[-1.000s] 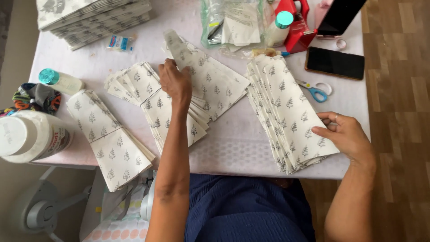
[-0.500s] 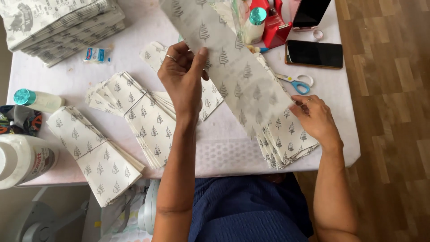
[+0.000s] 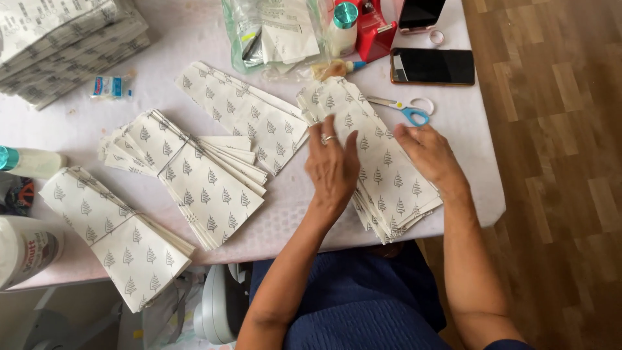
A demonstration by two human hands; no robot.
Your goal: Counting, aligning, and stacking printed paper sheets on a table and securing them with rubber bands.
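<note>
A: White tablecloth (image 3: 194,39), faintly embossed, covers the table; wood-plank floor (image 3: 557,162) to the right. What lies under the hands?

B: Item one: stack of paper bags (image 3: 389,175), flat, long and narrow, white with a grey leaf print, edges fanned at the near end. It lies at the right near part of the table, slanting from far-left to near-right.

A: Hands?

B: Left hand (image 3: 332,165), ring on one finger, lies flat on the stack's left edge, fingers straight and slightly spread, gripping nothing. Right hand (image 3: 431,154) rests palm-down on the stack's right side, fingers extended and loose, also gripping nothing.

A: Other entries?

B: Three more piles of the same printed bags: one far-centre (image 3: 246,113), one fanned at centre-left (image 3: 194,181), one at the near-left corner (image 3: 116,240). Blue-handled scissors (image 3: 405,109) just beyond the right hand. Black phone (image 3: 433,66), glossy, further back. Clear plastic bag (image 3: 272,32) holding papers, far centre. Bundled stacks of printed paper (image 3: 65,45), far left.
</note>
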